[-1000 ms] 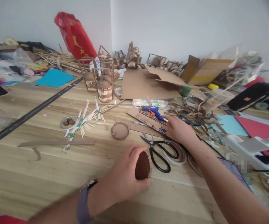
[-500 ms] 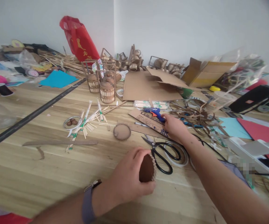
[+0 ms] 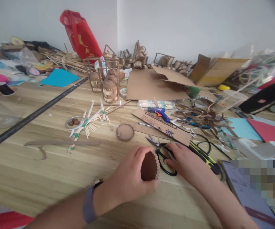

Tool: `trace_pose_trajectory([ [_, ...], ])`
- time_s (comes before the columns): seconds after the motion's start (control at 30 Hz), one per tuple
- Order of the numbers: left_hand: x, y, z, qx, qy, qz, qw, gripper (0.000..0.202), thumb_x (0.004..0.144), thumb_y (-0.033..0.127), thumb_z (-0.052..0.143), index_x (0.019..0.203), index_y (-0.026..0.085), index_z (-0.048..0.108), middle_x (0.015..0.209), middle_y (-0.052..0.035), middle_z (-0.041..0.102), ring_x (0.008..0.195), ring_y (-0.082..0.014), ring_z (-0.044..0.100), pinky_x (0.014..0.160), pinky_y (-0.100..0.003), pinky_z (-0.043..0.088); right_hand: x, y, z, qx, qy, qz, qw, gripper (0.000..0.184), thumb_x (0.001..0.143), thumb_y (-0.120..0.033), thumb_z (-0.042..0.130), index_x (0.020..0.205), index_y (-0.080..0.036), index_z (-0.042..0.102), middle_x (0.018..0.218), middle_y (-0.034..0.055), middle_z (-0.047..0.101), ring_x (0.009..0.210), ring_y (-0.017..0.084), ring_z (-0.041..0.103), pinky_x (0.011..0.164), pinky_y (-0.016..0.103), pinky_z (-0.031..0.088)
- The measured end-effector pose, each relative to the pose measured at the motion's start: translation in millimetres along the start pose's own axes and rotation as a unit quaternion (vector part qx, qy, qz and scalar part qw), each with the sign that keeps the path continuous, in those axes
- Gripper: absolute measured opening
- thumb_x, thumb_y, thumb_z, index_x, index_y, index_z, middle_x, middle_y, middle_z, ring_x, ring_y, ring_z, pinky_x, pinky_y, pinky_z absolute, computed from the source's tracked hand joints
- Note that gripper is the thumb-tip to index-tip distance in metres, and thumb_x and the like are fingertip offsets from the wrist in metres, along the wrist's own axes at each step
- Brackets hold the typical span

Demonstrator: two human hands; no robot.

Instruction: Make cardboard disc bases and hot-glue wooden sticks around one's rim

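My left hand [image 3: 130, 178] is closed round a small brown corrugated cardboard cup [image 3: 149, 166] with a scalloped rim, held on its side near the table's front. My right hand [image 3: 184, 160] rests on the handles of the black scissors [image 3: 162, 151] just right of the cup, fingers curled over the loops. A flat round cardboard disc [image 3: 125, 132] lies beyond the cup. A blue hot glue gun [image 3: 160, 113] lies on a printed cardboard strip [image 3: 162, 126] behind the scissors.
Bundles of chopsticks [image 3: 92, 121], small cardboard lanterns [image 3: 110, 90], a flattened cardboard box [image 3: 156, 84], brown paper strips [image 3: 199, 116], a yellow-black utility knife [image 3: 203, 156], a long black bar [image 3: 32, 116], a red bag [image 3: 81, 35] and coloured paper sheets [image 3: 60, 78] crowd the wooden table [image 3: 32, 178].
My right hand has pulled back from the glue gun and cardboard strip to the scissors' handles beside the cup. The left hand has kept its hold on the cup.
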State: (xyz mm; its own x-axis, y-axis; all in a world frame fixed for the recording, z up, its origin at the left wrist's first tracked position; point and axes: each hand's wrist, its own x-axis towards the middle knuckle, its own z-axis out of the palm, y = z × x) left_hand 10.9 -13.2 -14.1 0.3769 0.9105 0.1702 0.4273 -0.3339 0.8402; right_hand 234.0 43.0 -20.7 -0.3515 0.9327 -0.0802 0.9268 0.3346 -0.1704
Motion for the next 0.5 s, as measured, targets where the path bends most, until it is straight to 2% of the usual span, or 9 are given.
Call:
trace_pose_trajectory([
  [0.13,-0.2,0.3,-1.0,-0.002,0.014,0.011,1.0,0.068,0.068,0.021,0.074,0.128,0.016,0.043,0.13,-0.0121,0.053,0.12,-0.0254,0.049,0.105,-0.037,0.039,-2.7,2.1,7.9,0.043,0.001,0.006,0.999,0.038,0.08,-0.025,0.058,0.116,-0.016,0.056,0.101,0.0134,0.07,0.091,0.028,0.068,0.075,0.035,0.051],
  [0.3,-0.4,0.2,-3.2,0.0,0.027,0.009,1.0,0.072,0.068,0.021,0.074,0.131,0.015,0.04,0.134,-0.0141,0.05,0.124,-0.0262,0.047,0.107,-0.038,0.037,-8.6,8.1,-5.3,0.092,0.081,-0.033,0.992,0.041,0.085,-0.032,0.053,0.124,-0.019,0.053,0.108,0.0119,0.068,0.082,0.023,0.069,0.073,0.034,0.054],
  [0.43,-0.2,2.0,-6.6,-0.017,0.035,-0.002,0.999,0.074,0.067,0.022,0.076,0.132,0.015,0.039,0.133,-0.0133,0.05,0.121,-0.0261,0.049,0.106,-0.038,0.039,-14.8,11.4,-14.7,0.118,0.145,-0.099,0.977,0.03,0.087,-0.04,0.057,0.112,-0.023,0.058,0.094,0.007,0.067,0.072,0.019,0.065,0.064,0.028,0.052],
  [0.5,0.6,2.3,-8.6,-0.028,0.029,-0.005,0.999,0.073,0.067,0.022,0.075,0.131,0.015,0.04,0.13,-0.012,0.052,0.119,-0.0255,0.05,0.104,-0.038,0.04,-16.1,9.9,-16.5,0.126,0.154,-0.147,0.969,0.027,0.087,-0.039,0.06,0.108,-0.024,0.059,0.089,0.0057,0.066,0.072,0.018,0.065,0.062,0.026,0.051],
])
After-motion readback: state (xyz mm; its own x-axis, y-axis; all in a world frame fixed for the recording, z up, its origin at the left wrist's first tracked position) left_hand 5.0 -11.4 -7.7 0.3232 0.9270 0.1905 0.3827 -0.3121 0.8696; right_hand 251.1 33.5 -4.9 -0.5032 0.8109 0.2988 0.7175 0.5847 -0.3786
